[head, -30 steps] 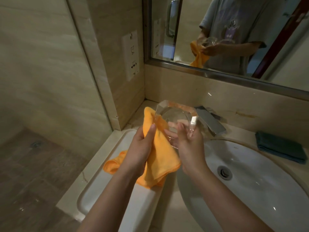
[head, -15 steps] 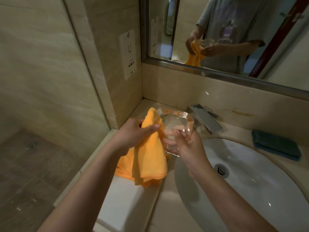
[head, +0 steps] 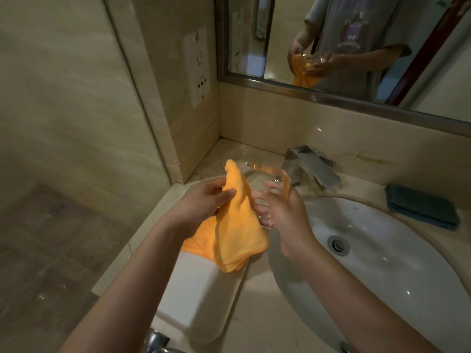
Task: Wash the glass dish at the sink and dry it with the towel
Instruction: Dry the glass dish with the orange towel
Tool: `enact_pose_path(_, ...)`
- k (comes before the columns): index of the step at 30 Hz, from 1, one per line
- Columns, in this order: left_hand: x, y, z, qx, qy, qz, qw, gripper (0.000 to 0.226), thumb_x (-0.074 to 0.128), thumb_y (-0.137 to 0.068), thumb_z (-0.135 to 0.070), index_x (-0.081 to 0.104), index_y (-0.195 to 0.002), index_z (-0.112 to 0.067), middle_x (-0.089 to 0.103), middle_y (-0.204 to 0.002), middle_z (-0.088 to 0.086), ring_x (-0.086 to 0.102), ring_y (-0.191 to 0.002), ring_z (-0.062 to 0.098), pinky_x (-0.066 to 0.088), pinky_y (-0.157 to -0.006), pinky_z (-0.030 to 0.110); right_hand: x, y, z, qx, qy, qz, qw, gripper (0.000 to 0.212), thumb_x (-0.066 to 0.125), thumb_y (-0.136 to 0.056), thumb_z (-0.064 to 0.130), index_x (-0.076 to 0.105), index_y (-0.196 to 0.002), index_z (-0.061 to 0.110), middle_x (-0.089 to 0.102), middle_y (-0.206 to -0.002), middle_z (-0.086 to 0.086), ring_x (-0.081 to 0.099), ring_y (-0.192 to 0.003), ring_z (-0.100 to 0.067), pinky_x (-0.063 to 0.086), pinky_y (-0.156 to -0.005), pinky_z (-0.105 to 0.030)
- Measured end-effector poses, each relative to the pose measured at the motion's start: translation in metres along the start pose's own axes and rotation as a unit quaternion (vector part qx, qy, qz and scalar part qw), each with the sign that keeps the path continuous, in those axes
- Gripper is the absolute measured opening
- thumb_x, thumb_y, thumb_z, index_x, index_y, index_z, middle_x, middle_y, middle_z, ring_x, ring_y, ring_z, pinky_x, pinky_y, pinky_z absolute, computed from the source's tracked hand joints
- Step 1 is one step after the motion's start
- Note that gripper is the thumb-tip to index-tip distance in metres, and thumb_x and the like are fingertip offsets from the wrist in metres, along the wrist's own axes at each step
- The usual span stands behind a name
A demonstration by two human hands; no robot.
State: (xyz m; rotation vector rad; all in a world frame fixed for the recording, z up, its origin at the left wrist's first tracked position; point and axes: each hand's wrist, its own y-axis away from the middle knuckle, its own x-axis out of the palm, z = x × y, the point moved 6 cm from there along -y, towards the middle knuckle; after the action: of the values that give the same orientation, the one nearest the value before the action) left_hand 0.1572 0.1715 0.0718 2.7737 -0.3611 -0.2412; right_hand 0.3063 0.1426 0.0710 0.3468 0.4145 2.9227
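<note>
My right hand grips a clear, faceted glass dish, tilted on its side above the counter, just left of the white sink basin. My left hand holds an orange towel and presses its upper part against the left side of the dish. The rest of the towel hangs down in folds below my hands. Part of the dish is hidden behind the towel and my fingers.
A chrome faucet stands behind the basin. A folded dark green cloth lies on the counter at the right. A white toilet tank lid sits below my hands. A wall socket and mirror are behind.
My left hand has turned and shifted on the towel, drawing it up along the dish's left side. The dish has dropped slightly and tilted in my right hand.
</note>
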Motion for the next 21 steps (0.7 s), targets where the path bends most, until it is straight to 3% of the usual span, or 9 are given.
enact_pose_path(3, -0.003, -0.001, 0.004, -0.022, 0.025, 0.015, 0.999, 0.014, 0.058, -0.089, -0.017, 0.065, -0.096, -0.026, 0.068, -0.095, -0.002, 0.062, -0.094, 0.016, 0.048, -0.091, 0.035, 0.003, 0.003, -0.003, 0.029, -0.029, 0.015, 0.999, 0.025, 0.064, -0.082, 0.003, 0.053, -0.100, 0.017, 0.069, -0.096, -0.013, 0.072, -0.062, -0.016, 0.052, -0.044, -0.022)
enact_pose_path(6, -0.001, -0.002, 0.011, -0.043, 0.041, 0.018, 0.998, 0.011, 0.056, -0.089, -0.018, 0.065, -0.093, -0.021, 0.068, -0.086, 0.001, 0.063, -0.080, 0.014, 0.051, -0.070, 0.024, 0.005, 0.005, -0.010, 0.044, -0.028, 0.032, 0.998, 0.023, 0.065, -0.082, 0.004, 0.051, -0.093, 0.019, 0.069, -0.098, -0.014, 0.073, -0.064, -0.017, 0.057, -0.052, -0.027)
enact_pose_path(9, 0.006, -0.004, 0.019, -0.051, 0.071, 0.002, 0.996, 0.012, 0.053, -0.088, -0.016, 0.065, -0.088, -0.017, 0.066, -0.092, 0.012, 0.062, -0.083, 0.023, 0.052, -0.080, 0.036, 0.005, 0.004, -0.020, 0.051, -0.033, 0.042, 0.997, 0.023, 0.064, -0.083, 0.004, 0.048, -0.091, 0.020, 0.070, -0.090, -0.011, 0.072, -0.065, -0.017, 0.056, -0.054, -0.027)
enact_pose_path(12, 0.010, -0.003, 0.021, -0.063, 0.047, -0.045, 0.996, 0.013, 0.054, -0.088, -0.020, 0.065, -0.081, -0.020, 0.065, -0.090, 0.011, 0.060, -0.086, 0.025, 0.050, -0.087, 0.040, 0.003, 0.003, -0.030, 0.058, -0.022, 0.037, 0.997, 0.024, 0.064, -0.083, 0.005, 0.048, -0.091, 0.021, 0.071, -0.081, -0.005, 0.071, -0.068, -0.012, 0.054, -0.059, -0.030)
enact_pose_path(15, 0.011, -0.002, 0.023, -0.067, -0.006, -0.074, 0.995, 0.013, 0.055, -0.088, -0.025, 0.063, -0.078, -0.025, 0.066, -0.092, 0.009, 0.061, -0.087, 0.025, 0.052, -0.084, 0.039, 0.001, 0.003, -0.035, 0.077, 0.022, 0.029, 0.996, 0.022, 0.064, -0.083, 0.009, 0.050, -0.089, 0.026, 0.068, -0.105, -0.011, 0.070, -0.088, -0.018, 0.056, -0.075, -0.038)
enact_pose_path(18, 0.009, -0.001, 0.017, -0.034, -0.046, -0.098, 0.994, 0.011, 0.054, -0.088, -0.020, 0.064, -0.084, -0.022, 0.063, -0.083, 0.005, 0.058, -0.075, 0.020, 0.049, -0.067, 0.029, -0.002, 0.001, -0.033, 0.108, 0.070, 0.045, 0.991, 0.009, 0.054, -0.089, 0.020, 0.053, -0.093, 0.028, 0.070, -0.098, -0.001, 0.067, -0.087, -0.017, 0.053, -0.070, -0.032)
enact_pose_path(21, 0.007, -0.002, 0.008, 0.013, -0.108, -0.089, 0.990, 0.013, 0.054, -0.087, -0.016, 0.066, -0.085, -0.021, 0.063, -0.075, 0.002, 0.057, -0.069, 0.019, 0.048, -0.065, 0.029, -0.010, -0.002, -0.031, 0.136, 0.126, 0.074, 0.980, 0.011, 0.053, -0.090, 0.024, 0.060, -0.096, 0.019, 0.072, -0.095, -0.004, 0.068, -0.080, -0.020, 0.053, -0.083, -0.041)
